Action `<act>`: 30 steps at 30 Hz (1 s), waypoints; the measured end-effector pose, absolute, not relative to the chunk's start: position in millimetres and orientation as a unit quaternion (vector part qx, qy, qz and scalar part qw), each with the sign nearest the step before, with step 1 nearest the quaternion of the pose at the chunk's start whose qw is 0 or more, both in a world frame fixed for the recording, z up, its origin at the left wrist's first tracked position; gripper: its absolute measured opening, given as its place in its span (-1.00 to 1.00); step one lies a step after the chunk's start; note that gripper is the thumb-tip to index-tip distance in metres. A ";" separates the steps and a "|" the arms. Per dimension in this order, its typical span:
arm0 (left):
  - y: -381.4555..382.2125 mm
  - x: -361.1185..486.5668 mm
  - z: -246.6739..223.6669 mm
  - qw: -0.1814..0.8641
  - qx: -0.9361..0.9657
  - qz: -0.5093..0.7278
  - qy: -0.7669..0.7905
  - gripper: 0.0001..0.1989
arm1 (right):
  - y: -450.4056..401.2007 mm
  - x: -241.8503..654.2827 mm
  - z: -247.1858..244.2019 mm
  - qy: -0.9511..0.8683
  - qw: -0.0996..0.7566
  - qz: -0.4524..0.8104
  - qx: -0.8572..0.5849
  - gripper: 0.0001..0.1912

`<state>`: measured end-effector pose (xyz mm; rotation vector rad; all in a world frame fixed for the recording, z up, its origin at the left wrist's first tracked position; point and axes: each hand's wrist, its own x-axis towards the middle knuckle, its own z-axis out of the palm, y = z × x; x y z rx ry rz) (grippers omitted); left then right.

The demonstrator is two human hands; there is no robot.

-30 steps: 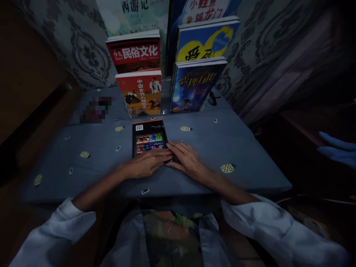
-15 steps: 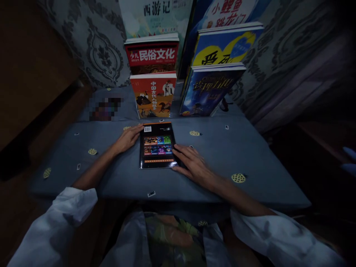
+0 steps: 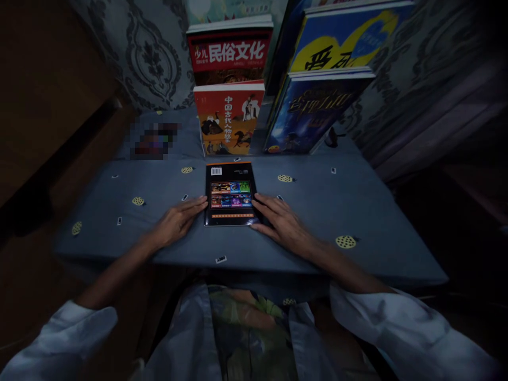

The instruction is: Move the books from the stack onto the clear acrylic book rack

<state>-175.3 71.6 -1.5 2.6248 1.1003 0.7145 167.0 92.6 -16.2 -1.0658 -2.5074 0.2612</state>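
Observation:
A black book [image 3: 230, 175] lies flat on the cloth-covered table, its barcode at the far left corner and rows of small colourful pictures on the upper face. My left hand [image 3: 178, 219] rests on the table with fingers stretched out, the tips at the book's left edge. Along the right edge lies my right hand [image 3: 280, 218], fingers extended and slightly spread, touching the side of the book. Neither hand is wrapped around it.
Behind the book stand an orange-red book [image 3: 232, 119], a red book [image 3: 230, 55], a dark blue book [image 3: 313, 114] and a blue-yellow book [image 3: 349, 39]. A pixelated patch [image 3: 154, 141] covers something at the left. Patterned fabric [image 3: 148, 58] hangs behind the table [image 3: 381, 222].
My left hand has slid from the book's far left corner down toward the middle of its left edge. My right hand stays at the right edge. The view has tilted downward.

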 end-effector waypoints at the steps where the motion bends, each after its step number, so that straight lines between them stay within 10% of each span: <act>1: 64.0 -175.9 -0.4 0.102 0.892 0.239 0.369 -0.54 | 92.4 166.7 -16.6 -0.896 0.201 0.092 -0.384 -0.42; 30: 49.4 -108.0 15.8 0.058 0.953 0.144 0.259 -0.53 | 91.1 166.6 -21.1 -0.884 0.241 0.159 -0.368 -0.39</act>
